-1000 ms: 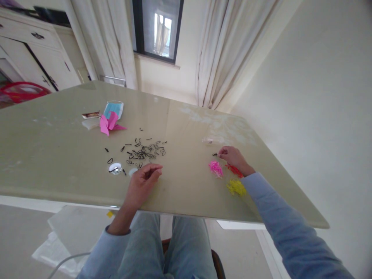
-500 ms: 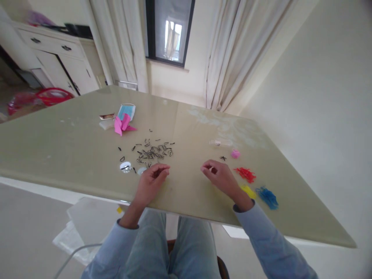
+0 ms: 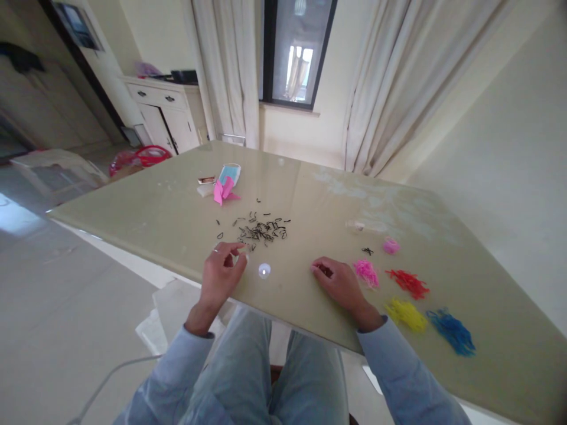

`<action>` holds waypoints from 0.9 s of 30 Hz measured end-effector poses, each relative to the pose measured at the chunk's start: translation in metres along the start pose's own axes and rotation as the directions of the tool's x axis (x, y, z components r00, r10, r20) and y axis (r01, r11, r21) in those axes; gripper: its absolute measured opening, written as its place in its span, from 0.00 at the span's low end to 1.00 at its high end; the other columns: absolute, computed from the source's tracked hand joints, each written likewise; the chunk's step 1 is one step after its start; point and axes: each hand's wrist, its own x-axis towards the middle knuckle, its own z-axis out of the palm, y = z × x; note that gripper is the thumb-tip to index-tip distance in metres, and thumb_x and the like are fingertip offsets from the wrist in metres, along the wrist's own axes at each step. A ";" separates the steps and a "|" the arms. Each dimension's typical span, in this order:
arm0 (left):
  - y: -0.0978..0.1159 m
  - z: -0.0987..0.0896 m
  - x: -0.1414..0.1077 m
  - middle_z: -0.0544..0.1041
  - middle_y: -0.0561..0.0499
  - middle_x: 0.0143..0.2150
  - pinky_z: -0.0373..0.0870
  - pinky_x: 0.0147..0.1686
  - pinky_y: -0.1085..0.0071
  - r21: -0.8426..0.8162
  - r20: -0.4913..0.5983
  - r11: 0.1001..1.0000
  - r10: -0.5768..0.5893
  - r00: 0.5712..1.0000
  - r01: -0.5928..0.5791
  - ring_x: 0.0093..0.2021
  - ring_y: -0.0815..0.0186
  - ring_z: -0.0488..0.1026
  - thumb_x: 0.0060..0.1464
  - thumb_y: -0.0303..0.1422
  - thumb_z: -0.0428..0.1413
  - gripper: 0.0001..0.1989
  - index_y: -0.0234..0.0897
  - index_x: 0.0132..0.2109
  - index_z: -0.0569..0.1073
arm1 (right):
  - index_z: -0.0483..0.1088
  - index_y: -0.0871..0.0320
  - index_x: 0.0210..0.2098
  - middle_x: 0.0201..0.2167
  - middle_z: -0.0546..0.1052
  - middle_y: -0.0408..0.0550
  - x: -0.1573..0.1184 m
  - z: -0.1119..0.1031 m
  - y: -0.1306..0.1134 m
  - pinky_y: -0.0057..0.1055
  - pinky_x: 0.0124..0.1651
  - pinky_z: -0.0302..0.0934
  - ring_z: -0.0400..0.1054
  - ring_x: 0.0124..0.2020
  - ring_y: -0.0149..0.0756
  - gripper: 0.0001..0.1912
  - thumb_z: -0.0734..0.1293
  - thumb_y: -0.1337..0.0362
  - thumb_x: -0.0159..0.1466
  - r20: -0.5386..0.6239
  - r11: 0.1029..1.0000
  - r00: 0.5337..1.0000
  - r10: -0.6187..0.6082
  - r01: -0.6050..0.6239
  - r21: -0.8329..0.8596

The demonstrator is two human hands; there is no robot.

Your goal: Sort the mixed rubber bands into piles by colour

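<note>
My left hand [image 3: 222,271] is pinched at the near-left edge of a loose pile of small black rubber bands [image 3: 263,231]. Whatever is between its thumb and forefinger is too small to make out. My right hand [image 3: 339,283] rests low over the table with its fingers curled in; their contents, if any, are hidden. Just right of it lies a heap of pink bands [image 3: 367,273]. Beyond that are red bands [image 3: 408,283], yellow bands [image 3: 405,314] and blue bands [image 3: 452,332]. A few black bands [image 3: 367,251] sit apart behind the pink heap.
On the glossy table [image 3: 283,183] a pink roundish bundle [image 3: 391,245] and a clear item [image 3: 365,226] lie at the right. A blue face mask [image 3: 230,174] and folded pink paper [image 3: 225,191] are at the far left. A bright spot, perhaps glare, shows between the hands.
The camera has turned left, shifting the scene rightward. My left hand has moved left across the near side of the black pile. My right hand has also moved left, uncovering the pink heap.
</note>
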 end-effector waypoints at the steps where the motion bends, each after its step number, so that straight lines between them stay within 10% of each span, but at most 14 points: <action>1: -0.004 -0.007 0.003 0.76 0.49 0.34 0.65 0.30 0.70 0.109 0.028 0.994 0.012 1.000 -0.014 0.25 0.68 0.66 0.53 0.38 0.56 0.14 0.36 0.43 0.79 | 0.75 0.55 0.34 0.29 0.79 0.46 0.000 0.001 0.000 0.30 0.34 0.59 0.72 0.30 0.37 0.11 0.62 0.60 0.65 0.005 1.000 1.000 -0.006 0.006 -0.015; 6: -0.015 -0.026 0.011 0.79 0.44 0.37 0.67 0.35 0.65 0.464 0.234 0.882 -0.039 0.971 -0.077 0.34 0.58 0.74 0.54 0.45 0.57 0.15 0.40 0.35 0.82 | 0.76 0.56 0.35 0.30 0.80 0.47 -0.001 0.002 0.000 0.30 0.35 0.58 0.72 0.31 0.37 0.10 0.62 0.61 0.65 0.026 0.998 1.000 -0.009 0.011 -0.056; 16: -0.008 -0.012 0.011 0.79 0.43 0.37 0.63 0.32 0.66 0.554 0.151 0.832 -0.088 0.985 -0.011 0.34 0.58 0.73 0.58 0.38 0.50 0.15 0.39 0.33 0.81 | 0.75 0.56 0.35 0.30 0.80 0.46 -0.001 0.003 0.001 0.30 0.35 0.58 0.72 0.31 0.36 0.10 0.63 0.61 0.65 0.013 0.998 1.000 -0.029 0.029 -0.051; 22: 0.014 -0.013 -0.002 0.75 0.50 0.27 0.62 0.29 0.71 -0.165 0.104 0.952 -0.244 0.964 0.259 0.26 0.67 0.66 0.52 0.43 0.58 0.13 0.36 0.33 0.77 | 0.75 0.56 0.35 0.30 0.80 0.46 -0.001 0.001 0.001 0.30 0.34 0.58 0.71 0.31 0.37 0.11 0.62 0.61 0.65 0.023 0.998 0.999 -0.029 0.030 -0.052; 27: 0.070 -0.012 -0.038 0.72 0.53 0.30 0.57 0.23 0.75 -0.721 0.395 0.415 -0.411 0.822 0.554 0.22 0.76 0.58 0.47 0.41 0.64 0.14 0.34 0.31 0.73 | 0.76 0.55 0.35 0.30 0.80 0.46 -0.002 0.002 0.001 0.29 0.34 0.58 0.71 0.30 0.36 0.11 0.62 0.61 0.65 0.010 0.998 1.000 -0.028 0.028 -0.053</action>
